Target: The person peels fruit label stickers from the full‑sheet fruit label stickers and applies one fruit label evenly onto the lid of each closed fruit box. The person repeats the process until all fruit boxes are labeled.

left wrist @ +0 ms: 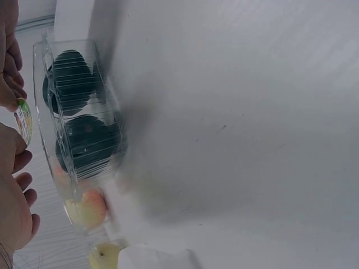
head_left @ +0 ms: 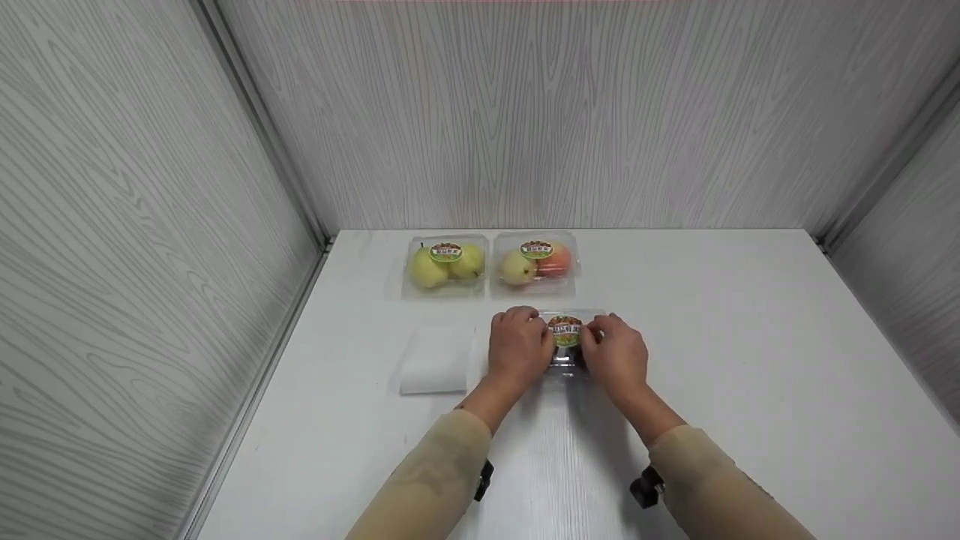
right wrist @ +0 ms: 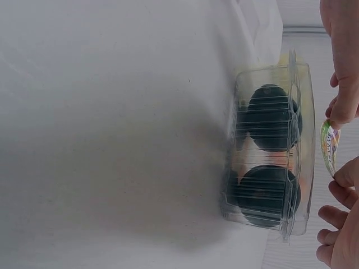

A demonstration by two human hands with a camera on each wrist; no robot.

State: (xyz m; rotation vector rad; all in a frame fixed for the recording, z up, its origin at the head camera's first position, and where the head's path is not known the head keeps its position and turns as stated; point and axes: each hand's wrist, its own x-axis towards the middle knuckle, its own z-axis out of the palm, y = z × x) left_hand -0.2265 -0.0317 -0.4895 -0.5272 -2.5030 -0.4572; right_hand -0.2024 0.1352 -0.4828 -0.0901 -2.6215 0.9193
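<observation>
A clear plastic clamshell box (head_left: 568, 367) with two dark, round fruits (right wrist: 272, 117) inside sits on the table in front of me. Just above its lid is an oval, colourful label sticker (head_left: 565, 330), apart from the lid in both wrist views. My left hand (head_left: 520, 345) pinches one end of the sticker between thumb and finger. At the opposite end, my right hand (head_left: 616, 352) pinches it the same way, so it stretches between the two hands, slightly bowed. The other fingers of both hands are bent.
Behind stand two labelled clear boxes, one with green pears (head_left: 431, 270), the other with a pale and a reddish fruit (head_left: 555, 261). Left of my left hand lies a white sheet of paper (head_left: 435, 364). Wood-grained panels (head_left: 495, 112) enclose the white table (head_left: 750, 360).
</observation>
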